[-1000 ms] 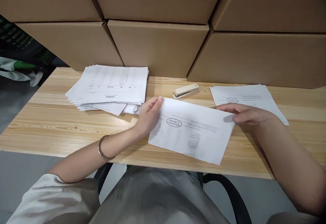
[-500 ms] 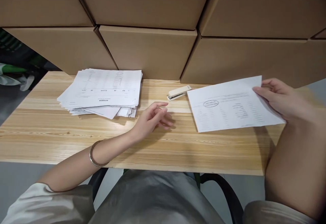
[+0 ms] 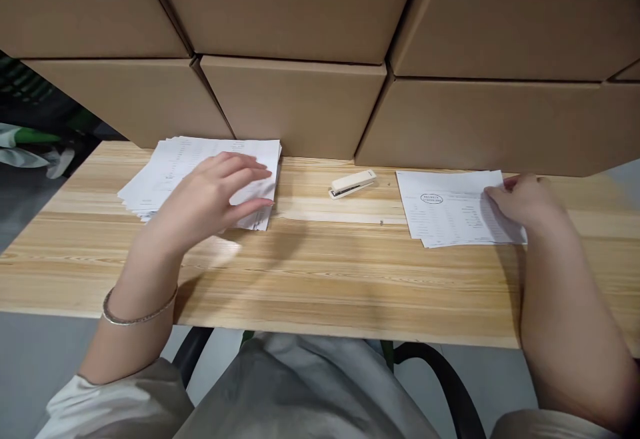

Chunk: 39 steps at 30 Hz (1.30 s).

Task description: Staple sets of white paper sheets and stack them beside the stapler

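Observation:
Over the stack of printed papers (image 3: 173,162) on the left of the table, my left hand (image 3: 210,192) hovers with its fingers spread and nothing in them. It hides part of the stack. On the right, my right hand (image 3: 525,202) pinches the right edge of printed sheets of paper (image 3: 450,216), thumb on top. These sheets lie at table level, slightly out of line with each other, and the upper one bears an oval stamp. A cream stapler (image 3: 353,184) lies between the two groups of papers, apart from both hands.
Large cardboard boxes (image 3: 293,109) are stacked along the back of the wooden table (image 3: 320,279). A tiny dark bit (image 3: 381,222) lies on the wood near the stapler. A black chair armrest (image 3: 440,372) shows below the table's front edge.
My left hand has moved left from the middle of the table to above the paper stack. My right hand has lowered its paper to the table on the right.

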Each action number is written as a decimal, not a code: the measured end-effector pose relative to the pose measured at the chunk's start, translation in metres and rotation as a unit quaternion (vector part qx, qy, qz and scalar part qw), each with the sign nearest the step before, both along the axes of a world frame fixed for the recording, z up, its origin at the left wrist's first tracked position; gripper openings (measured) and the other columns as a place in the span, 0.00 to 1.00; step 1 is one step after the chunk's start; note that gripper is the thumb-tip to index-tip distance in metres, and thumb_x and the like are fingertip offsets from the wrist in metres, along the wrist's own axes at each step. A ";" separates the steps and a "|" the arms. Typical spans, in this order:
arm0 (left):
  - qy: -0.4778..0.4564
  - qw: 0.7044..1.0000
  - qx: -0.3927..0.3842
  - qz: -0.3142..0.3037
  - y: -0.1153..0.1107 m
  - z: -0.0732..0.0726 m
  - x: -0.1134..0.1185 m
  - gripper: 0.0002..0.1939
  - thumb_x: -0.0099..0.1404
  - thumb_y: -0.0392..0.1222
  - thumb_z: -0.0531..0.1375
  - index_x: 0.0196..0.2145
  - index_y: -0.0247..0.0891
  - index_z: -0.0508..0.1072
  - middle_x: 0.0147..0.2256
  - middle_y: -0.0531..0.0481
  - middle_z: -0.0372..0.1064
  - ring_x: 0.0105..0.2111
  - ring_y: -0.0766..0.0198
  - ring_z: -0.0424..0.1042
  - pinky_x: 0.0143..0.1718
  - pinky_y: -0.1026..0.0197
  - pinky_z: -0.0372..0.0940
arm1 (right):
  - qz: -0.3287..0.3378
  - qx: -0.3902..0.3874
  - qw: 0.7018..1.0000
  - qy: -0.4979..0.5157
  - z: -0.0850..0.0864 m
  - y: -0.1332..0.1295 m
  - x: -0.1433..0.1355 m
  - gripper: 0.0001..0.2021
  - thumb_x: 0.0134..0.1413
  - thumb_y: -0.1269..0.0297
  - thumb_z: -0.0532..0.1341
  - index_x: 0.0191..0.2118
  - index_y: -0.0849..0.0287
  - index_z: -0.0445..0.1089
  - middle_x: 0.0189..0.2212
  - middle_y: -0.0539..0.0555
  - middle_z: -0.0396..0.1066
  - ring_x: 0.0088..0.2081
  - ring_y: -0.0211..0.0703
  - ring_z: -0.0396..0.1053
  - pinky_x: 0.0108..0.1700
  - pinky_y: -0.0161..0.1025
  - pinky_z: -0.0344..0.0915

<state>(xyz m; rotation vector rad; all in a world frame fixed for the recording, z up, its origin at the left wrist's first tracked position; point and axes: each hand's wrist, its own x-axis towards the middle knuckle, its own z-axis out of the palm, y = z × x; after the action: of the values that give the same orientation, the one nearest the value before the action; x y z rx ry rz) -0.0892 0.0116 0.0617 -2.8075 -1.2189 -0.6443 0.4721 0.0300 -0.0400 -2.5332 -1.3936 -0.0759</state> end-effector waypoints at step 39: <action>-0.167 0.958 -0.148 0.182 -0.017 -0.019 0.025 0.04 0.65 0.40 0.58 0.39 0.42 0.70 0.43 0.49 0.79 0.41 0.60 0.78 0.40 0.60 0.71 | 0.400 0.039 0.839 0.367 0.015 -0.026 -0.251 0.13 0.59 0.60 0.59 0.45 0.59 0.73 0.41 0.55 0.77 0.29 0.38 0.69 0.36 0.40 0.67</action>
<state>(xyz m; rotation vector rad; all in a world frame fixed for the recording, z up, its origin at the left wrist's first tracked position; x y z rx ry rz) -0.0641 -0.0053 0.0424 -2.6368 -1.9842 -1.0065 0.2210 0.0043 -0.0249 -1.4229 -1.8415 0.8622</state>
